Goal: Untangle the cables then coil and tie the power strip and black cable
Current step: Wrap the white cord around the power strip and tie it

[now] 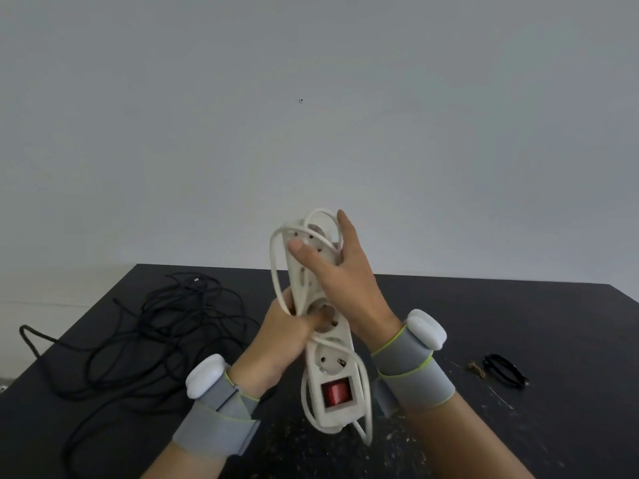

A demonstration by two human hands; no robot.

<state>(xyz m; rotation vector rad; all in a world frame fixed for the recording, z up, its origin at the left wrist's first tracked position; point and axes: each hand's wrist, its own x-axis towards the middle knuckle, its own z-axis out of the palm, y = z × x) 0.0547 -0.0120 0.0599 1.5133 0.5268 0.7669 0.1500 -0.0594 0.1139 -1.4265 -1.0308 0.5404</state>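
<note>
From my remote seat I check the edges first. The black desk [518, 323] ends at a straight far edge against the pale wall [311, 133], and its left edge slants down towards the lower left corner of the view. The right half is mostly bare, holding only a couple of thin black loops [505, 369] and a small brown scrap [475, 368] just beside them. The left half is taken up by the black cable [166, 326], lying in a loose sprawl of loops, one of which reaches right out to the left edge.

The power strip [332, 364] is held up off the desk in the middle of the view, in front of the wall. Its long axis stands nearly upright, leaning a little left at the top. The red switch [336, 394] is at the low end nearest me, and the sockets face me. Its white cord [276, 267] runs in long loops along its length, over the top and under the bottom.

The left hand [276, 344] closes its grip round the strip's middle, thumb pressed on a socket, cord strands caught in the fingers. The right hand [342, 281] comes in from the right (wrist bent, back of hand towards me) and grips the upper part, thumb across the face, fingers behind, one fingertip showing past the top. Both wrists wear grey bands [411, 371].
</note>
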